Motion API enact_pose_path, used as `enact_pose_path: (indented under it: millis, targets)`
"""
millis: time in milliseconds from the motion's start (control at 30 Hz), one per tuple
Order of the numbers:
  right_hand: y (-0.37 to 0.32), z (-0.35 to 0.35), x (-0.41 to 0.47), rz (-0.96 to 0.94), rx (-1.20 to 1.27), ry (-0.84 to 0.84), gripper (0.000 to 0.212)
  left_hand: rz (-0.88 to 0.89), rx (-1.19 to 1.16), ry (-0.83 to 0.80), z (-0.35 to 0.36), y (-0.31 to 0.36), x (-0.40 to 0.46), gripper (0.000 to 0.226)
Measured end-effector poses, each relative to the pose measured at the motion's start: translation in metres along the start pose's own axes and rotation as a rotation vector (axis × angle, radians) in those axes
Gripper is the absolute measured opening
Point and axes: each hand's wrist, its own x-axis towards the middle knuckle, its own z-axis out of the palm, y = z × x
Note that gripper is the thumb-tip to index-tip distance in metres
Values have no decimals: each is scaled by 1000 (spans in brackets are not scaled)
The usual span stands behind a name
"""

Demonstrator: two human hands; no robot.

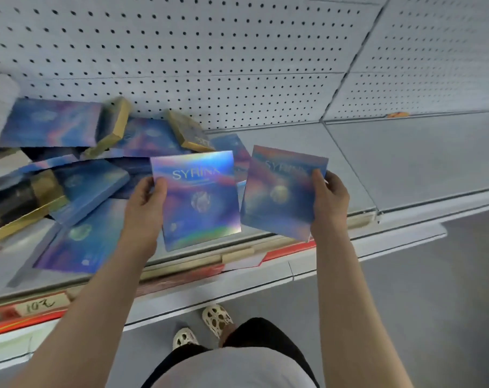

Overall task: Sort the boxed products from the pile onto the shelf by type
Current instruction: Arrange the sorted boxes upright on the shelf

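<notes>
My left hand [147, 203] grips one holographic box [198, 197] by its left edge; my right hand [328, 200] pinches a second box [279, 191] beside it. Both hover over the shelf [405, 161]. Farther left lies the pile [70, 163].

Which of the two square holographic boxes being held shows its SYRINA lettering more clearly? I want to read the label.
The square holographic box gripped by the left hand; its lettering is bright, while the right hand holds a darker, blurrier one.

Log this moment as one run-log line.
left hand: holds holographic box | right hand: holds second box | pile: unsorted
</notes>
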Motion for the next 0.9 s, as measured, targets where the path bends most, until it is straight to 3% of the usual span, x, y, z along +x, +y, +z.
enact_pose_path:
  millis: [467,900]
  targets:
    - [48,-174,-39,95,151,208,17,4,13,-296,127,-25,-65,16]
    - [95,-447,33,75,71,376,18,-29,69,-526,397,-68,-203,18]
